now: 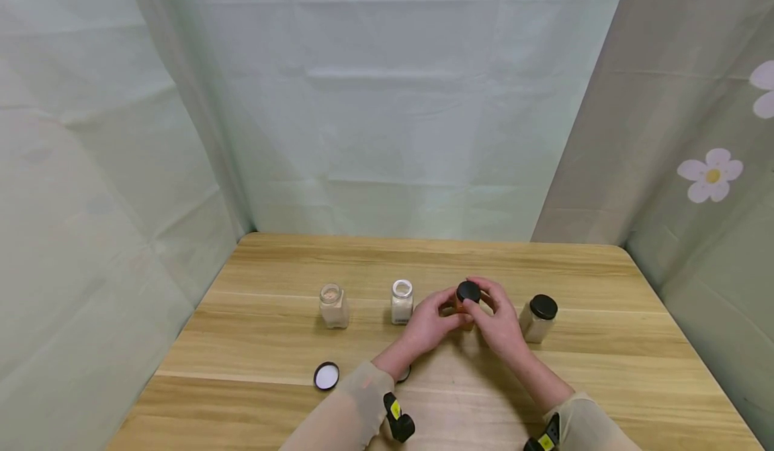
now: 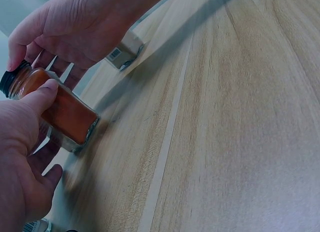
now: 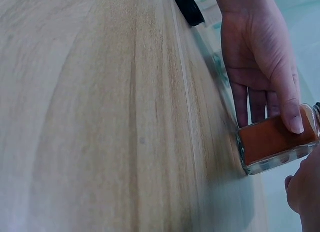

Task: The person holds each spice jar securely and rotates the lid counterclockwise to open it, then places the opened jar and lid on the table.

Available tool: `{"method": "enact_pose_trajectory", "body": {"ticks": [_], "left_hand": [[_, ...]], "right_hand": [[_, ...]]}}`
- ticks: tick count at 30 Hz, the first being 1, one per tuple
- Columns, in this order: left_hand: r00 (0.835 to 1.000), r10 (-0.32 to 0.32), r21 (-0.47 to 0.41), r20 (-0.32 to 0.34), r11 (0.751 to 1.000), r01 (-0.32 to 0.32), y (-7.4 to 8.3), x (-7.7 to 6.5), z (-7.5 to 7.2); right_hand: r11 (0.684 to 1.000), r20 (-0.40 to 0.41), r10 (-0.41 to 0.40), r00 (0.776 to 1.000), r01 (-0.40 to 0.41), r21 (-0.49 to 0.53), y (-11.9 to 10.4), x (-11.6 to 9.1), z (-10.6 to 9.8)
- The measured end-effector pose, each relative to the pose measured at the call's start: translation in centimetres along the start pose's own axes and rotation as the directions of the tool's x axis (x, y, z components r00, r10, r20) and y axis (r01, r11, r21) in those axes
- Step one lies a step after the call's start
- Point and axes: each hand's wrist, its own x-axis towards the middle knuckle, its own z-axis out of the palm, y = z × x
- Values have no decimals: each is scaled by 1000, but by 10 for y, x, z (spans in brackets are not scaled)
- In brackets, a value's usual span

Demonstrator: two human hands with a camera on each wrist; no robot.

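Both hands are at a square glass jar of orange-red powder [image 2: 70, 112] with a black lid [image 1: 468, 292]. My left hand [image 1: 428, 323] grips the jar's body, its thumb lying across the glass and the other fingers on the far side. Thumb and fingers of my right hand [image 1: 498, 323] pinch the black lid at the top. The jar's base is close over the wooden table [image 1: 459, 404]. Beside the right hand stands a second black-lidded jar [image 1: 537, 321] with pale contents.
Two uncapped glass jars stand to the left, one with pale beige powder [image 1: 334, 310] and one with white contents [image 1: 402, 306]. A loose lid [image 1: 326, 376] lies white side up at the front left. Another loose lid [image 1: 404, 374] is partly hidden by the left wrist.
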Motion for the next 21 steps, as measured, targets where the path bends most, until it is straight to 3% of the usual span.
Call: {"method": "enact_pose_trajectory", "body": {"ticks": [12,21], "left_hand": [[1000,2,13,3,1000,-2,0,1,0],[1000,22,22,-3,1000,-21,-1,1,0]], "right_hand": [[1000,27,-10,1000,11,-29,3,-1,-2],[998,6,68,998,-68,17,2,-1,0]]}}
